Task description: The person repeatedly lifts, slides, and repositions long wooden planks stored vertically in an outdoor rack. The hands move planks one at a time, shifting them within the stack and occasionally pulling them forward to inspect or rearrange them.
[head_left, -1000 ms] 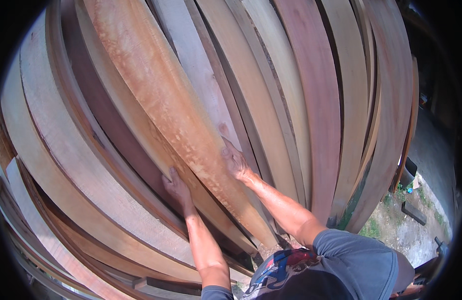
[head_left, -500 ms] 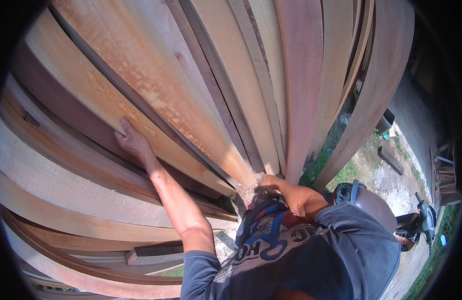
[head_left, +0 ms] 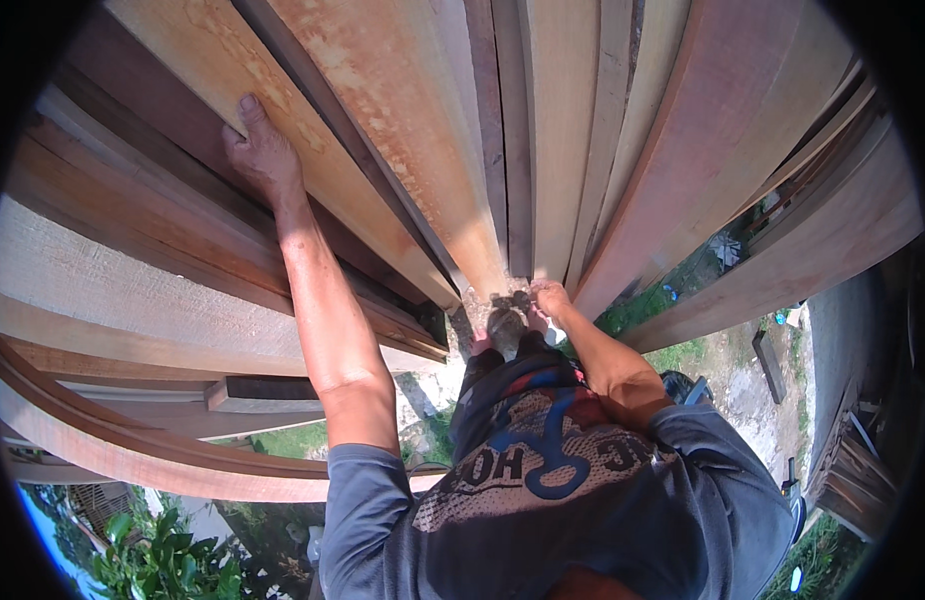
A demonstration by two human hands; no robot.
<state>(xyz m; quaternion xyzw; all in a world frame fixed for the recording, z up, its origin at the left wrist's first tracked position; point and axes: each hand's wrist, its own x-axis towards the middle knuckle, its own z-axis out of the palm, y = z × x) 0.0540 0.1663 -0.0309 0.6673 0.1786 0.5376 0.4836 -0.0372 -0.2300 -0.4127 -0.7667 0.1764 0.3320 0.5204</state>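
Long wooden planks stand fanned out in front of me. My left hand (head_left: 268,158) is closed on the edge of a yellowish plank (head_left: 293,135), its thumb on the broad face and its other fingers mostly hidden. My right hand (head_left: 550,300) hangs low in front of me, close to the lower ends of a pale plank (head_left: 568,130) and a reddish plank (head_left: 698,125). Its fingers are curled, and whatever they hold, if anything, does not show. A wider, blotchy plank (head_left: 383,110) stands between my two hands.
More planks (head_left: 133,280) lean in a row at the left, with a short wood block (head_left: 263,393) among them. My feet (head_left: 536,318) are close to the plank ends. A dark wood offcut (head_left: 769,366) lies on the ground at the right. A leafy plant (head_left: 168,555) grows at the lower left.
My view has shifted, bringing my feet and the plant into sight, while the motorbike at the right has mostly left it. The left hand keeps its hold on the yellowish plank; the right hand shows more clearly.
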